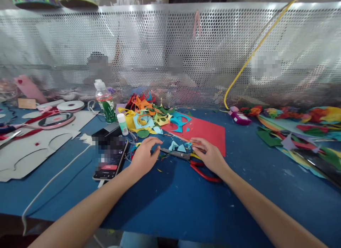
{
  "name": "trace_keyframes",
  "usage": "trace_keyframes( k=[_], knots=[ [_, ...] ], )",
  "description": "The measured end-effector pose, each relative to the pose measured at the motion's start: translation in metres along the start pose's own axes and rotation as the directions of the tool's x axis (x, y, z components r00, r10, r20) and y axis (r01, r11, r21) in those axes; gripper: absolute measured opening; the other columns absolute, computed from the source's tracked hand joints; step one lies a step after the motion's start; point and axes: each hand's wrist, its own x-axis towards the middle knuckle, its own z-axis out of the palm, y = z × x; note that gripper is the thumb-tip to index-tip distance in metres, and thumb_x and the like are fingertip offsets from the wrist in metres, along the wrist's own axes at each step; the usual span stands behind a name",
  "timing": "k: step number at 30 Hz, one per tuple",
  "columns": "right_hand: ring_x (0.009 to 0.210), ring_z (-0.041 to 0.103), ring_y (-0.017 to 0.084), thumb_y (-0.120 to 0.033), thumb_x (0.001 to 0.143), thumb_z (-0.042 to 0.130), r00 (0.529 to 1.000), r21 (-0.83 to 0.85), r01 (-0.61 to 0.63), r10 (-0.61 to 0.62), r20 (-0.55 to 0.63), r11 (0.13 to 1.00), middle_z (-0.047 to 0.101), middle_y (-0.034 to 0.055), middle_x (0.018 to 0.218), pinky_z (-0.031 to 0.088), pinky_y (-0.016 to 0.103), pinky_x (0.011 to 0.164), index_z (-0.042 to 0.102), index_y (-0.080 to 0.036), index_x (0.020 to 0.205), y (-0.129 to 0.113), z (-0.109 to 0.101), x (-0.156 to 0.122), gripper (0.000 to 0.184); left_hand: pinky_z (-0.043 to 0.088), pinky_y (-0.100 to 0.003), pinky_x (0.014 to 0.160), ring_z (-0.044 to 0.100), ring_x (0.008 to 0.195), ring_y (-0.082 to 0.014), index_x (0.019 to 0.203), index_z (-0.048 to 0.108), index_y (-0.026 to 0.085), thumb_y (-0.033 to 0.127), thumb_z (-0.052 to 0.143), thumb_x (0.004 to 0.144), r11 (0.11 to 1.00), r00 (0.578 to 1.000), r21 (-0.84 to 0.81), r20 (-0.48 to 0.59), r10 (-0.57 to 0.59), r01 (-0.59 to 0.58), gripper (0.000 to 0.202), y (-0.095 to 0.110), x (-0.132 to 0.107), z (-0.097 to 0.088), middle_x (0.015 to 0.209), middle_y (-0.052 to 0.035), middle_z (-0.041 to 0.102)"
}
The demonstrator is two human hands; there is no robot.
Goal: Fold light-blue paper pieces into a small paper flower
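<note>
My left hand [146, 155] hovers by the tip of the scissors, its thumb and fingers curved apart with nothing between them. Fingers of my right hand [209, 154] are pinched at a small blue paper piece [188, 145]. The scissors [179, 154], with red and yellow handles, lie on the table under and beside that hand. Light-blue folded paper pieces [181, 148] sit between both hands, just behind the blades. A red paper sheet [207, 129] lies beyond my right hand, partly covered by a blue cut-out sheet [180, 121].
A phone [112, 161] with a white cable lies left, near a glue stick [123, 124] and a green bottle [106, 106]. Colourful paper scraps [144, 111] heap at the back. Paper flowers [319, 116] lie right. A perforated metal panel [160, 38] borders the blue table [170, 205].
</note>
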Motion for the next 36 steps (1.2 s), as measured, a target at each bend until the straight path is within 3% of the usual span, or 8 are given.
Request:
trace_keyframes(
  k=[7,10,14,18,23,30,32,36],
  knots=[
    [0.092,0.063,0.022,-0.028,0.084,0.043,0.999,-0.096,0.033,-0.036,-0.03,0.995,0.065,0.0099,0.1,0.053,0.037,0.077,0.056,-0.018,0.101,-0.014,0.001,-0.003,0.023,0.042,-0.036,0.09,0.054,0.1,-0.0199,0.092,0.059,0.018,0.012,0.043,0.081,0.996,0.996,0.093,-0.089,-0.002,0.01,0.021,-0.007,0.006,-0.012,0.102,-0.0059,0.061],
    [0.086,0.063,0.019,-0.026,0.085,0.044,0.993,-0.172,0.11,-0.1,0.064,0.979,0.065,0.0076,0.096,0.052,0.033,0.074,0.058,-0.019,0.096,-0.031,0.009,0.007,0.019,0.046,-0.037,0.081,0.058,0.09,-0.0224,0.09,0.062,0.017,0.012,0.043,0.079,0.99,0.999,0.138,-0.043,-0.009,0.014,0.021,-0.011,0.005,-0.01,0.095,-0.0082,0.064],
    [0.088,0.06,0.017,-0.024,0.085,0.053,0.954,-0.265,0.247,-0.185,0.237,0.932,0.062,0.0059,0.103,0.05,0.034,0.078,0.058,-0.017,0.099,-0.049,0.035,0.052,0.017,0.047,-0.033,0.08,0.061,0.087,-0.0212,0.088,0.064,0.017,0.012,0.045,0.079,0.983,0.986,0.134,0.122,0.113,-0.129,0.023,-0.006,-0.003,0.001,0.09,-0.0064,0.068],
    [0.102,0.054,0.021,-0.03,0.088,0.052,0.919,-0.362,0.324,-0.201,0.339,0.874,0.052,0.0081,0.119,0.046,0.043,0.085,0.052,-0.017,0.113,-0.052,0.071,0.097,0.028,0.048,-0.024,0.077,0.063,0.084,-0.0163,0.089,0.066,0.021,0.014,0.049,0.076,0.949,0.912,0.058,0.301,0.278,-0.309,0.022,-0.001,-0.013,0.01,0.089,-0.0006,0.069],
    [0.095,0.056,0.019,-0.03,0.088,0.05,0.927,-0.424,0.271,-0.116,0.356,0.864,0.055,0.0073,0.113,0.048,0.039,0.08,0.054,-0.017,0.11,-0.049,0.1,0.111,0.025,0.049,-0.026,0.077,0.064,0.084,-0.0179,0.09,0.066,0.021,0.015,0.047,0.078,0.954,0.925,0.061,0.271,0.266,-0.293,0.022,-0.004,-0.013,0.01,0.09,-0.0021,0.069],
    [0.082,0.059,0.016,-0.035,0.089,0.048,0.936,-0.269,0.18,-0.08,0.344,0.946,0.06,0.0046,0.096,0.049,0.036,0.074,0.056,-0.014,0.102,-0.069,0.065,0.079,0.026,0.032,-0.04,0.101,0.042,0.118,-0.0249,0.116,0.051,0.014,0.018,0.051,0.081,0.995,0.995,0.02,0.006,0.096,-0.096,0.036,0.0,-0.003,-0.005,0.124,-0.0125,0.049],
    [0.077,0.059,0.015,-0.037,0.092,0.04,0.921,-0.182,0.16,-0.08,0.382,0.97,0.061,0.0024,0.083,0.047,0.031,0.071,0.058,-0.014,0.094,-0.076,0.049,0.06,0.029,0.033,-0.041,0.099,0.043,0.116,-0.0255,0.116,0.051,0.017,0.021,0.057,0.078,0.997,0.997,-0.036,0.039,0.073,-0.071,0.04,0.002,-0.001,-0.009,0.123,-0.0108,0.05],
    [0.065,0.057,0.014,-0.04,0.089,0.041,0.876,-0.057,0.078,-0.041,0.481,0.995,0.06,0.0,0.069,0.042,0.024,0.059,0.06,-0.016,0.082,-0.084,0.026,0.02,0.031,0.044,-0.029,0.075,0.057,0.082,-0.0181,0.09,0.064,0.019,0.022,0.06,0.076,0.981,0.979,-0.195,0.201,0.037,0.003,0.015,0.008,-0.006,-0.007,0.086,-0.0028,0.065]
  ],
)
